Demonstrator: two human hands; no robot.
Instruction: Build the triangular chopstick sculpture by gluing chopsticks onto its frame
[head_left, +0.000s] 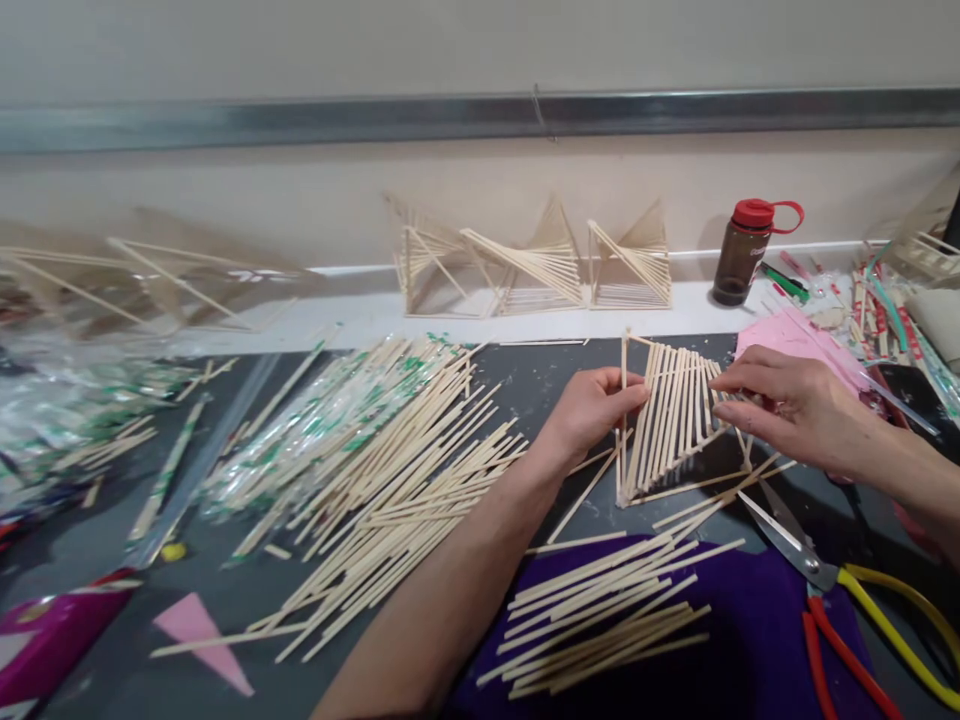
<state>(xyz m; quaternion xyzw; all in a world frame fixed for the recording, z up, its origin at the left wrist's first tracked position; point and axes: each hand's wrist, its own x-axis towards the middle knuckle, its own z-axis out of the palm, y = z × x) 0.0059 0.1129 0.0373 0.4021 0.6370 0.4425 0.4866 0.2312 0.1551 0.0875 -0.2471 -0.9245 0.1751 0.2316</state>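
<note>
The fingers of our left hand [592, 410] pinch the left side of the stick frame [675, 410] by its upright stick, while those of our right hand [795, 395] curl close together at its right edge; we cannot tell whether they grip a stick there. Starting from the far left, we see a magenta packet [67, 640] in the near corner, with blurred stick structures [180, 285] well behind it. Next lies a pink paper triangle [199, 635], crossed by one stick, and beyond it some wrapped sticks [337, 420] in clear plastic printed with green. Our left forearm passes over part of the loose stick pile [375, 525] beside them. Behind, on the white ledge, stand more twisted stick structures [536, 265]. The frame between our hands stands on the dark tabletop, its slats fanned in a row, and nearer to us a batch of sticks [600, 580] lies on a purple sheet [772, 620]. To the right we have yellow-handled scissors [814, 570], red handles [847, 655] beside them, a red-capped bottle [741, 260] on the ledge, pink paper [787, 335] behind our right hand, and finally a heap of wrappers [885, 320].
</note>
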